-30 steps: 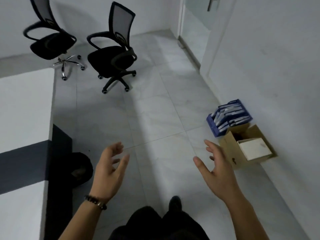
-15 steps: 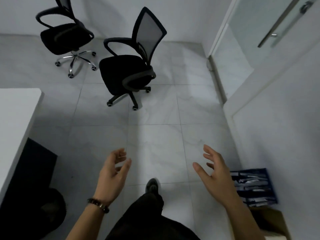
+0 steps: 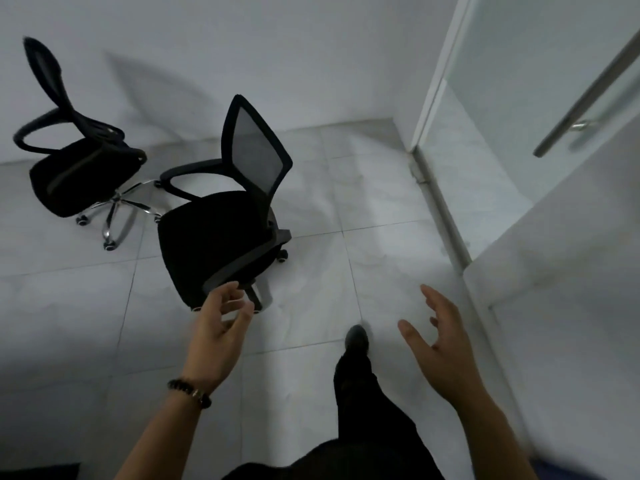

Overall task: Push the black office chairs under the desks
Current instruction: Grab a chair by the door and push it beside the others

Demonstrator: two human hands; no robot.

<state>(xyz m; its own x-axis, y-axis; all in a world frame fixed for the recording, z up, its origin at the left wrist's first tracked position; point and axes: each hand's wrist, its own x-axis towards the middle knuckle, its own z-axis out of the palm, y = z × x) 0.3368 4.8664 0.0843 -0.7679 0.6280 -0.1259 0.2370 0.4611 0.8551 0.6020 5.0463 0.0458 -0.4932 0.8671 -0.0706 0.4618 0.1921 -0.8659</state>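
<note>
Two black office chairs stand on the tiled floor. The nearer chair point(image 3: 221, 233) has a mesh back and black base, with its seat turned toward me. The farther chair point(image 3: 79, 174), with a chrome star base, is at the left by the back wall. My left hand point(image 3: 218, 327), wearing a bead bracelet, is raised with relaxed fingers just short of the near chair's right armrest, holding nothing. My right hand point(image 3: 440, 344) hovers to the right over bare floor, fingers spread and empty. No desk is in view.
A glass door point(image 3: 540, 109) with a long metal handle stands at the right, next to a white wall point(image 3: 571, 289). My dark trouser leg and shoe point(image 3: 356, 341) step forward between my hands. The white back wall is behind the chairs.
I have walked closer to the chairs; the near chair now fills the middle of the view. The desk, blue crate and cardboard box have left the view. Both hands stay raised and empty.
</note>
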